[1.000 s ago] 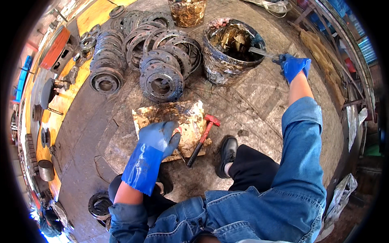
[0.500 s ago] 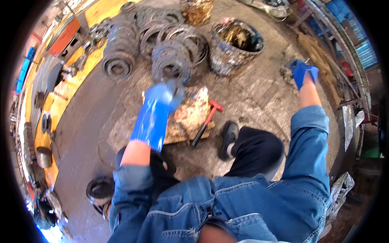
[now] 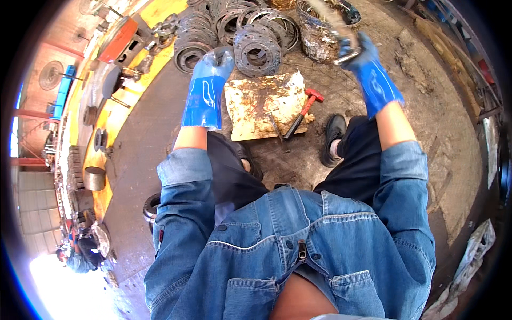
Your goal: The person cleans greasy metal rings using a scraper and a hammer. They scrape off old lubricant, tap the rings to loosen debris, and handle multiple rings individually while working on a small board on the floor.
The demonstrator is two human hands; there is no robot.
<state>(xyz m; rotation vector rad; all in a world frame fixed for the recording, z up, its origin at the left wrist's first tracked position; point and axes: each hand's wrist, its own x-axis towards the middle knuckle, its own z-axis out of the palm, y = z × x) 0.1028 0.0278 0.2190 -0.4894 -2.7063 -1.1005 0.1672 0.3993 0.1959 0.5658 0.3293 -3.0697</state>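
My left hand (image 3: 215, 64), in a long blue rubber glove, is raised just left of the front stack of metal rings (image 3: 257, 53). Its fingers are curled, and what they hold, if anything, is hidden. My right hand (image 3: 362, 56), gloved the same way, closes around a long pale stick-like tool (image 3: 337, 21), blurred, with a metal part by the fingers. That tool crosses in front of a grimy bucket (image 3: 314, 42). Between my feet lies a stained cardboard sheet (image 3: 245, 109), bearing a hammer (image 3: 304, 113) with a red head and a thin metal rod (image 3: 276, 127).
More flat rings (image 3: 194, 40) are stacked at the far left of centre. A yellow strip (image 3: 109, 144) with metal parts runs along the left, a cylinder (image 3: 95, 178) among them. At far right lie a plank (image 3: 450, 50) and crumpled plastic sheeting (image 3: 469, 261).
My right hand has come inward from the far right to the bucket, now gripping the pale tool. My left hand has moved off the cardboard's far edge, and the view has shifted.
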